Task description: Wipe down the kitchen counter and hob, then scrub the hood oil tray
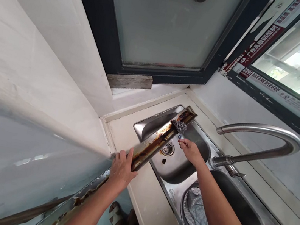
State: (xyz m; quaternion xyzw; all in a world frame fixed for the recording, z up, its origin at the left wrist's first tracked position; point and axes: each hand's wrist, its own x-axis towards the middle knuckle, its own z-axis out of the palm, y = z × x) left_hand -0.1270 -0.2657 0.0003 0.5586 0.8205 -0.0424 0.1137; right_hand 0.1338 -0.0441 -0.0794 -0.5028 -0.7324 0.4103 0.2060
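Observation:
A long, narrow metal tray (160,137), stained brown with rust and grease, slants from the counter edge up over the left basin of a steel sink (151,122). My left hand (121,169) grips its near end with the fingers wrapped over the rim. A ball of steel wool (179,126) rests in the tray near its far end. Just below the steel wool, my right hand (189,150) reaches over the basin, fingers pinched together close to the tray's edge; anything held in them is too small to make out.
A curved steel tap (260,140) arches over the sink on the right. A round metal strainer (198,212) lies in the near basin. A white counter (148,208) surrounds the sink, with a white wall left and windows behind. My sandalled feet (118,214) show below.

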